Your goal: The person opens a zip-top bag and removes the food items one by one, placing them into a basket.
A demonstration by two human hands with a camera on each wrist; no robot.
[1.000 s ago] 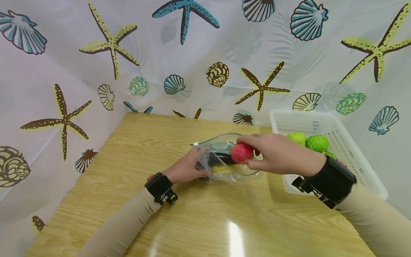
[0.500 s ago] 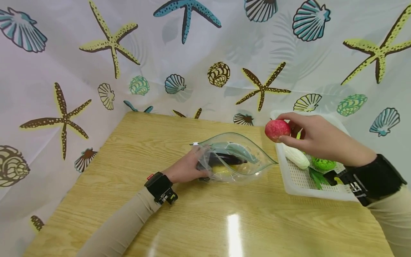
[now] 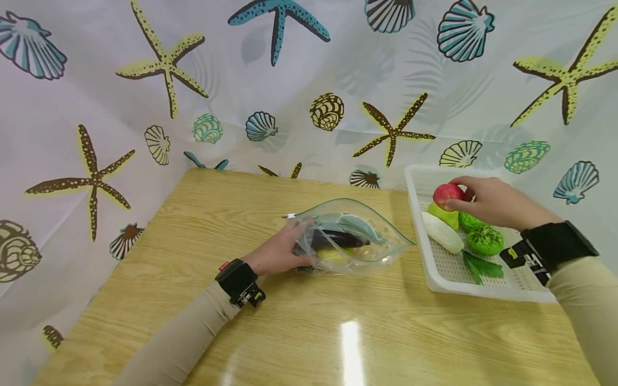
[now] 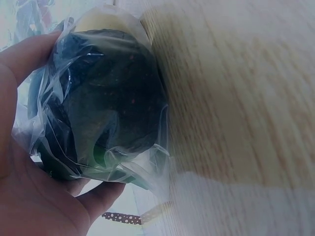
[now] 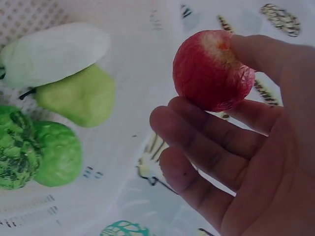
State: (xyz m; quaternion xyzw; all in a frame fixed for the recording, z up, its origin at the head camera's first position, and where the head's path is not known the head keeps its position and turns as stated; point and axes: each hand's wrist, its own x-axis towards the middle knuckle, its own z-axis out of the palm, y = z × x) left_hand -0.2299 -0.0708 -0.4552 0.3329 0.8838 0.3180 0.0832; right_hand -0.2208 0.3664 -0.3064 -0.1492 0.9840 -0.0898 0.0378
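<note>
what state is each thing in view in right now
right hand, pinching the red fruit
red fruit, held up, apart from the pear
left hand, gripping one end of the zip bag
zip bag, mouth open, partly filled
eggplant, lying inside the zip bag
white basket, uncovered, holding produce
pear, whole, in the white basket
</note>
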